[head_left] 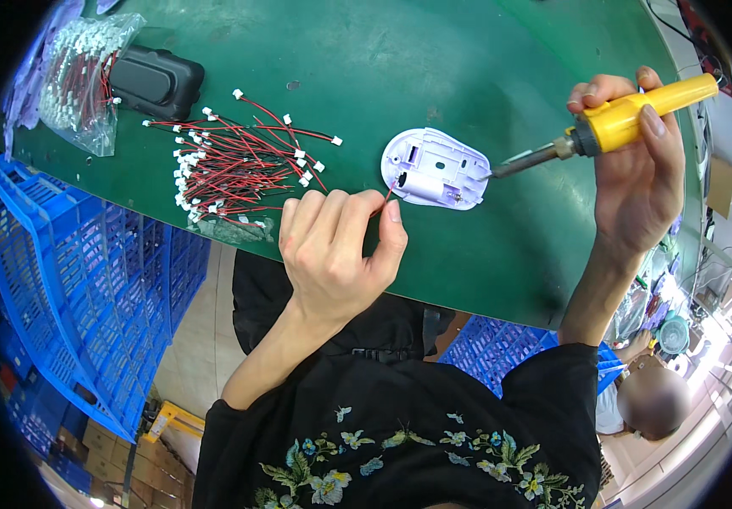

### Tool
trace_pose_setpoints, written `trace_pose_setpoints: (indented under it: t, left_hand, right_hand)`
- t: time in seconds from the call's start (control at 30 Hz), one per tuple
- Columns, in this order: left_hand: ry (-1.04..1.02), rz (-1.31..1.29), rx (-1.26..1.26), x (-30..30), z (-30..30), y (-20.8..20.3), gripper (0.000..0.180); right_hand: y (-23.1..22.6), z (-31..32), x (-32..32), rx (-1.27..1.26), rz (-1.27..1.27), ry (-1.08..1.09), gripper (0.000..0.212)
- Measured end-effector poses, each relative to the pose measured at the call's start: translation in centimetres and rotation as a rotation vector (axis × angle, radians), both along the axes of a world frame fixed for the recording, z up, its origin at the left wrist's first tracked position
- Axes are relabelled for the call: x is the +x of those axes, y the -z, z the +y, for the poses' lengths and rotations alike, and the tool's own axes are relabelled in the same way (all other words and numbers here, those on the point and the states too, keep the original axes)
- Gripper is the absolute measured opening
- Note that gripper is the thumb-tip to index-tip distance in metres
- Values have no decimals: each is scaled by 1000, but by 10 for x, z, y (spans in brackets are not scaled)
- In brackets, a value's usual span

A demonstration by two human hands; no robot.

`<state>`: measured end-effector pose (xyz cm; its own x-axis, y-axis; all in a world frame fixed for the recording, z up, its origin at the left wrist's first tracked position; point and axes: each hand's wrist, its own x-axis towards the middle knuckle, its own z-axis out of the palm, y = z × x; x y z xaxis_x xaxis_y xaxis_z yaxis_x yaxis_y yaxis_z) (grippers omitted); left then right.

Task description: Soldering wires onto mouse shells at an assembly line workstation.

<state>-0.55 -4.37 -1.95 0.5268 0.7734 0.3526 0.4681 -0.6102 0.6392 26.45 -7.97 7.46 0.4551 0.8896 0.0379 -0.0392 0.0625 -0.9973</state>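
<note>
A white plastic shell, oval like the underside of a computer mouse, lies on the green table before me. Pinched between the fingers of my left hand is a red wire, whose end reaches the shell's near left edge. My right hand grips a yellow soldering iron, its tip pointing left at the shell's right end. Whether the tip touches the shell I cannot tell. To the left of the shell spreads a pile of red and black wires with white connectors.
A clear bag of connector wires and a black plastic case sit at the table's far left. Blue crates stand below the left edge, and another blue crate is under the near edge. A co-worker is at the lower right.
</note>
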Motion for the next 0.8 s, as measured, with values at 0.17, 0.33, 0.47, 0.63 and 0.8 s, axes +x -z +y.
trace_pose_setpoints:
  t: [0.17,0.33,0.47,0.63,0.8]
  left_hand:
    - [125,62,-22,-6,6,-16,31]
    - [362,76,129,-17,20,-4,35]
    - [410,138,144,-17,20,-10,29]
    - [345,211,186,-18,20,-12,23]
    - [194,194,212,-17,14,-14,24]
  right_hand:
    - [5,-22,20,77,131,-20,39]
    - [-9,-38,32,-33,-3,-58,40]
    - [-17,-48,44,26,21,-61,39]
    - [-23,-24,-15,109,-213,232,42]
    - [-19,-28,-6,125,-137,192,41]
